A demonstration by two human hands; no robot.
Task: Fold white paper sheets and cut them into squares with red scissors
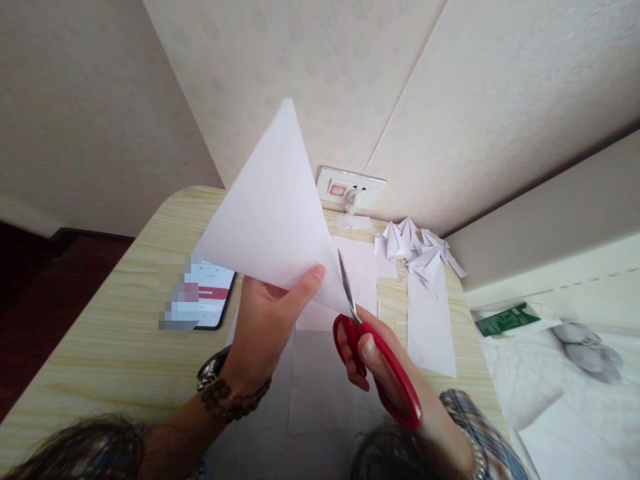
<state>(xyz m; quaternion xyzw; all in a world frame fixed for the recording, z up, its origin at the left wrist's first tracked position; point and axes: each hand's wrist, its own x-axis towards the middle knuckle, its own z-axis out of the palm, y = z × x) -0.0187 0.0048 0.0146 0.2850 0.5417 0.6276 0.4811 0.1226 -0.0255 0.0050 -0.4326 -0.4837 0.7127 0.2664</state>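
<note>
My left hand (267, 320) pinches the lower edge of a white paper folded into a triangle (273, 213), holding it up above the table. Thumb on the front, fingers behind. My right hand (380, 363) grips red-handled scissors (373, 360), fingers through the loops. The metal blades (347, 283) point up and meet the paper's lower right corner. A watch and a beaded bracelet (227, 393) circle my left wrist.
A light wood-grain table (115, 340) carries a phone (207, 300) at the left, flat white sheets (430, 320) in the middle and several folded paper shapes (417, 250) at the back right. A wall socket (350, 190) sits behind. A bed with a green box (507, 319) lies right.
</note>
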